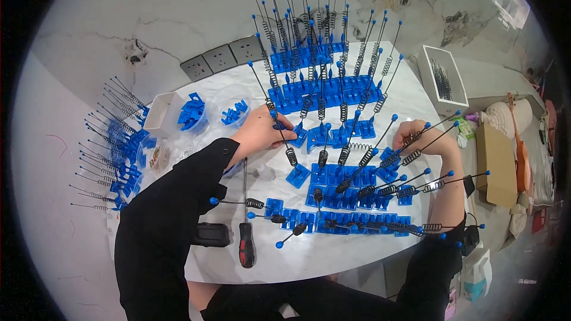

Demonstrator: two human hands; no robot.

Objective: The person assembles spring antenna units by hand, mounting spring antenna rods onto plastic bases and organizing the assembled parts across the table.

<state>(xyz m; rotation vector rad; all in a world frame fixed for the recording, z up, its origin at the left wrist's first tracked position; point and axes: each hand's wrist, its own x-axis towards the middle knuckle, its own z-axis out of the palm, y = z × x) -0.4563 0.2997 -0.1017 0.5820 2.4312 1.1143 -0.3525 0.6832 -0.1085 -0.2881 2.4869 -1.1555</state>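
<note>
My left hand (267, 129) reaches in over the far middle of the table. Its thumb and fingertips are closed on a small blue plastic base (297, 137) with a black spring rod. My right hand (419, 137) is at the right side, fingers curled in beside two slanting spring rods (411, 156). These rods pass in front of it and partly hide its fingers; what they hold, if anything, I cannot make out. Rows of blue bases (342, 177) carrying black springs and ball-tipped rods stand between my forearms. More rows (324, 94) stand beyond my hands.
A red-and-black screwdriver (246, 246) lies beside a black case (211, 235) on the white table (267, 267). Tubs of blue parts (191, 113) and more spring pieces (122, 169) are at the left. An open white box of springs (441, 77) stands at the right, near a cardboard box (496, 166).
</note>
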